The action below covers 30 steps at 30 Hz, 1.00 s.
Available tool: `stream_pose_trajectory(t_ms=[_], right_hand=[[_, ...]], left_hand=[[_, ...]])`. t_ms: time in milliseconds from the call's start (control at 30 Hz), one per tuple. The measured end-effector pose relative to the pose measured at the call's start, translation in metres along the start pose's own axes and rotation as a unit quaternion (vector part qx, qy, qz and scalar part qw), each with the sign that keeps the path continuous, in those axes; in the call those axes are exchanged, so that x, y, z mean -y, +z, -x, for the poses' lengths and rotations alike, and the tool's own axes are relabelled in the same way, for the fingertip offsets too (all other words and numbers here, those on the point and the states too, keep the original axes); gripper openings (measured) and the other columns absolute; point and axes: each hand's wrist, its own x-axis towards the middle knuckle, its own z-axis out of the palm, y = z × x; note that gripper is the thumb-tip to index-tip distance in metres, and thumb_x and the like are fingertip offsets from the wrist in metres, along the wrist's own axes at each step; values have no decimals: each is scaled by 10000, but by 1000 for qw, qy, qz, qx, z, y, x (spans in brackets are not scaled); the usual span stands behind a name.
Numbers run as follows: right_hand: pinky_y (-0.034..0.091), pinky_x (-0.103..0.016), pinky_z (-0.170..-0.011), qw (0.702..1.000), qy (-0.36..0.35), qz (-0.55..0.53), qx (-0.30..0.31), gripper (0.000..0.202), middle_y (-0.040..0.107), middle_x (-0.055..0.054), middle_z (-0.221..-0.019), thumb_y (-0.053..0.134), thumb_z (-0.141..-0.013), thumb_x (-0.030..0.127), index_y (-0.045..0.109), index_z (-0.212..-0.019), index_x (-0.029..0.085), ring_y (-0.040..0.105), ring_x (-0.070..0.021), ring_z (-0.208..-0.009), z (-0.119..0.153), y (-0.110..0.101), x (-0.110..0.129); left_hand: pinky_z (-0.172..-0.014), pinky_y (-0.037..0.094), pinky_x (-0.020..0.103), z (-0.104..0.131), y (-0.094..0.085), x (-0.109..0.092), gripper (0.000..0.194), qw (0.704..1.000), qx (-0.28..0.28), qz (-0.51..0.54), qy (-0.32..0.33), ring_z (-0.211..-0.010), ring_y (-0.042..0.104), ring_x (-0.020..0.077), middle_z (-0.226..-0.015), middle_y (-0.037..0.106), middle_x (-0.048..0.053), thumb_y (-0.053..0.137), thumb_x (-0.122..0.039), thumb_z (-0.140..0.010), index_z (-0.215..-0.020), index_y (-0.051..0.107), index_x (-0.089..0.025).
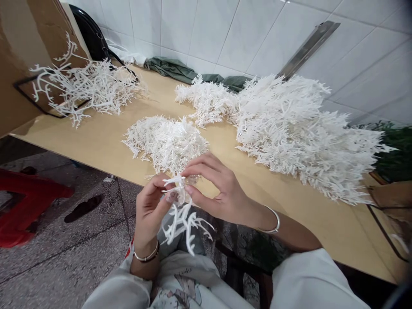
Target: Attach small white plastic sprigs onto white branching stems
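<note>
Over the near edge of the table, my left hand (153, 207) pinches a white branching plastic sprig (188, 225) whose forked tips hang down below the fingers. My right hand (216, 185) meets it from the other side, thumb and fingertips closed on the upper part of the same sprig. Between the two hands some clear, shiny material shows, too small to name. Just beyond the fingertips lies a pile of small white sprigs (169, 143).
A large heap of white sprigs (289, 133) spreads over the right of the table (106, 146). Longer white branches (93, 86) lie at the left by a cardboard box (28, 47). Green cloth (174, 68) runs along the tiled wall. A red stool (28, 201) stands on the floor.
</note>
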Motion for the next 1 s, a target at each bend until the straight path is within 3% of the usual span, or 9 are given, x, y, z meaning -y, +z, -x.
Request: stream_pose_trajectory(t_ms=[100,200,300,667,767,933,1000], right_hand=[[449,-320,-799,999,27,-33,13,10,590,-33,-849,566,-862,155,575,-865,157,540,-147,-845,-1,-1,0],[449,-303,-779,995,54,-81,33,55,559,-22,-821,549,-858,138,566,-811,160,535,-136,-816,-1,0,1],[449,-289,-761,988,76,-125,45,61,545,-17,-801,558,-836,120,564,-787,155,535,-130,-803,0,2,1],[433,-260,-678,975,122,-184,-13,75,525,-9,-792,537,-885,161,554,-813,166,516,-109,-750,-1,3,1],[431,-258,-671,975,121,-188,-16,76,525,-6,-790,541,-886,161,553,-812,168,512,-105,-742,0,3,1],[431,-277,-688,983,103,-151,-2,41,530,-10,-816,595,-855,185,558,-849,168,506,-116,-758,0,1,3],[435,-280,-686,988,88,-128,3,114,530,-11,-832,648,-820,209,556,-875,172,510,-121,-764,0,0,4]], left_hand=[[-644,416,194,-2,1,-1,43,1000,13,3,5,-729,489,110,-801,516,3,603,-171,-844,-861,590,-208],[-798,444,257,-7,2,-1,235,998,20,-46,30,-865,508,142,-999,538,40,622,-172,-822,-1045,574,-228],[-895,429,309,-10,2,-2,282,990,67,-107,66,-969,515,174,-1119,531,76,583,-217,-853,-1134,578,-217],[-738,416,252,-9,-11,-1,146,969,185,-166,-12,-809,525,151,-858,575,17,636,-175,-825,-959,589,-211],[-661,379,251,-6,-9,0,36,974,167,-147,-31,-689,466,129,-734,524,-6,608,-187,-850,-834,577,-196],[-602,357,250,-1,-7,-3,78,990,112,-85,-28,-627,419,118,-697,480,-13,587,-170,-860,-792,571,-204],[-606,363,251,-2,-8,-5,79,991,107,-81,-18,-638,424,123,-705,474,-10,584,-173,-860,-792,573,-212]])
